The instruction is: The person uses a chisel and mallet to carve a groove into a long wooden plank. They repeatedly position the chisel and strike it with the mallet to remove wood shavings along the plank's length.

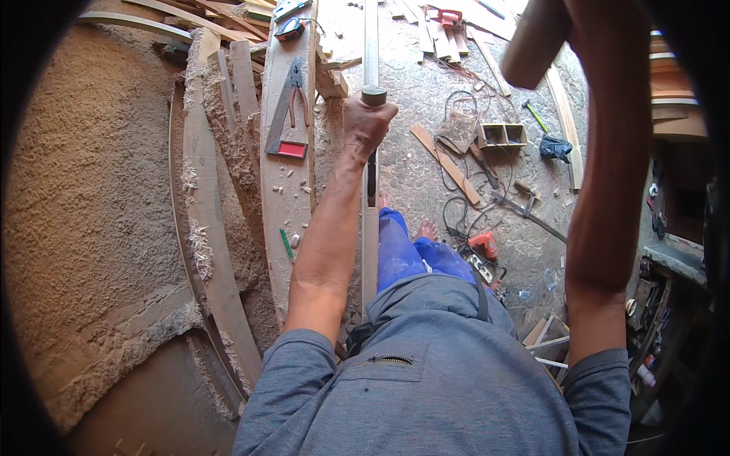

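My left hand [366,125] is closed around the handle of a chisel [372,96], held upright with its round end up. Its dark blade [372,178] reaches down to a long narrow wooden bar [370,251] in front of me. My right arm [608,167] is raised high on the right, and the hand is mostly cut off by the top edge. Beside it in the air is a thick wooden mallet [536,45], apart from the chisel; the grip on it is hardly visible.
On the plank at left lie a try square [292,148], pliers [303,106], a tape measure [290,29] and a green pencil [286,245]. The floor holds a red power tool [484,245], cables, a hammer [537,116], a two-compartment wooden box [503,135] and offcuts. Sawdust [91,175] is heaped at far left.
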`<state>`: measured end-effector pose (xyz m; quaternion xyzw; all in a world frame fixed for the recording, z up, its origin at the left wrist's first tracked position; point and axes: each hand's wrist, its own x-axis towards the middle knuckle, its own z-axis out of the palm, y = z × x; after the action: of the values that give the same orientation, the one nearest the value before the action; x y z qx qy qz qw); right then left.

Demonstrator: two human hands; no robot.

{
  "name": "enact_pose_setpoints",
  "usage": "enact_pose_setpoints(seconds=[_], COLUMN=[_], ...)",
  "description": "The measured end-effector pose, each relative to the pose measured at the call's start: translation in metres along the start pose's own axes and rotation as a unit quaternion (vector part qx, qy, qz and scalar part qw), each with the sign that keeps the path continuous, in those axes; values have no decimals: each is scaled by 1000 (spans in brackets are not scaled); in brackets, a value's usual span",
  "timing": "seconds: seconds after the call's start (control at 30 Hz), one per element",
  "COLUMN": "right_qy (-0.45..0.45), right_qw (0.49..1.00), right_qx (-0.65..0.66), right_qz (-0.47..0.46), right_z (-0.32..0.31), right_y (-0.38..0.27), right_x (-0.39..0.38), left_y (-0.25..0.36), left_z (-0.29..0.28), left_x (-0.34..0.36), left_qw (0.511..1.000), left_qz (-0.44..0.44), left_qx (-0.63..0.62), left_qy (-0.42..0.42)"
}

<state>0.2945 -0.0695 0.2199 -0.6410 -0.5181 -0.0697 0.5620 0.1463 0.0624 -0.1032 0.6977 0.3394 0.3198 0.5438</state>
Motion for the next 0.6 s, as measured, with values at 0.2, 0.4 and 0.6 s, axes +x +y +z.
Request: enact_pose_setpoints(seconds=[0.2, 0.4, 0.6], right_qy=[-558, -439, -228], right_qw=[794, 880, 948], right_qx=[-201, -53, -96], right_qz=[130, 171, 199], right_z=[62, 5, -17], right_y=[85, 50, 65], right_x=[-140, -116, 34], left_y=[20, 17, -15], left_z=[-15, 0, 6], left_x=[-39, -59, 0], left_qw=[999, 987, 988], left_qz=[35, 97, -115], left_qx=[-28, 63, 87], left_qy=[19, 111, 63])
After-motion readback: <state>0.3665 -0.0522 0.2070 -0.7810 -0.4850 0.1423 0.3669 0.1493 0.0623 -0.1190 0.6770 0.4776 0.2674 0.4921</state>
